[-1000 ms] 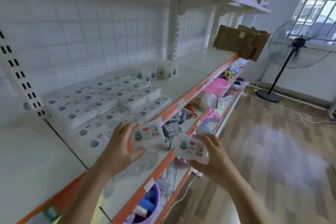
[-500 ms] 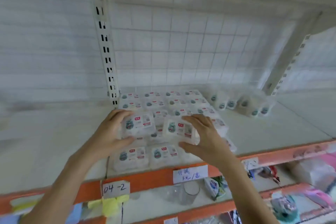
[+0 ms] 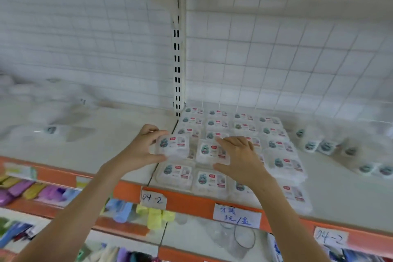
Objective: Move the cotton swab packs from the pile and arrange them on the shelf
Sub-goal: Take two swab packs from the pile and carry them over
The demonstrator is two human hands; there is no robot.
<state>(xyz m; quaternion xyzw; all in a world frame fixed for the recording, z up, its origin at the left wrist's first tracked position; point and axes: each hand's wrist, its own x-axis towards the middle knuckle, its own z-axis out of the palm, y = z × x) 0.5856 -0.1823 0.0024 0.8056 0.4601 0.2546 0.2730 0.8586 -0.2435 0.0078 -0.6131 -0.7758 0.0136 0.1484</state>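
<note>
1. Two cotton swab packs are in the hands, both above the packs already laid on the shelf (image 3: 119, 134). The left pack (image 3: 173, 144) hangs over the second row from the front, at the left end. The right pack (image 3: 209, 152) is just beside it, to its right.
2. The left hand (image 3: 138, 151) clamps its pack from the left side, with the fingers curled over the top edge and the thumb under the bottom edge. The right hand (image 3: 240, 159) holds its pack from the right side in the same way; its fingers cover part of the label.
3. The arranged packs (image 3: 242, 125) lie flat in straight rows, labels up, touching each other, from the back grid to the orange front edge (image 3: 191, 200).
4. I judge the step in hand is to set both packs down. To do it well, keep each pack flat with the label up, line its edges with the neighbours, lower it slowly, and let go only when it rests steady, so that the rows under it do not slide.
</note>
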